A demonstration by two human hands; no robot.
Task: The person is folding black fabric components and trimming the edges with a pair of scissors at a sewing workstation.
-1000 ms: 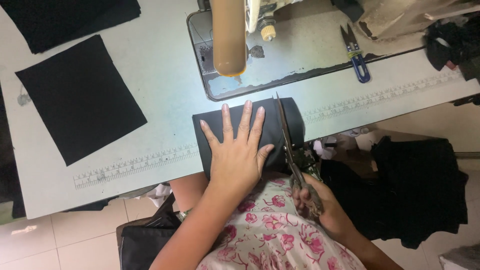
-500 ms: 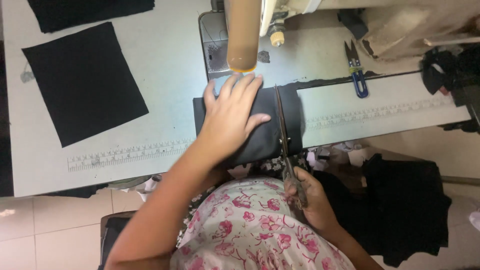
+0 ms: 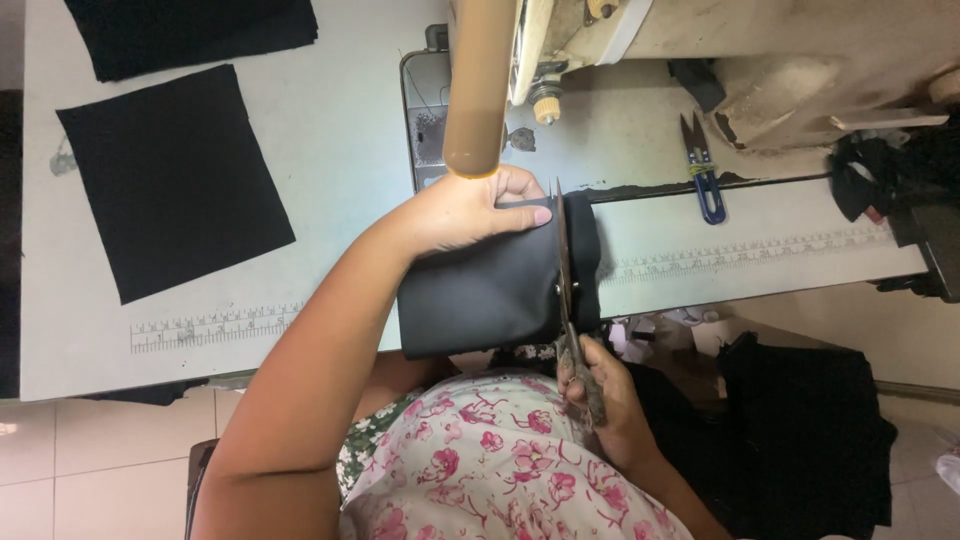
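My left hand (image 3: 462, 212) has slid to the cloth's (image 3: 480, 290) top edge, fingers pinching it; right hand (image 3: 600, 395) grips scissors (image 3: 566, 290), blades now deeper.

Matt black cloth (image 3: 490, 295) is seen at the table's (image 3: 340, 130) near edge, cut by dull metal scissors (image 3: 565, 290); the table's pale top appears smooth and slightly glossy.
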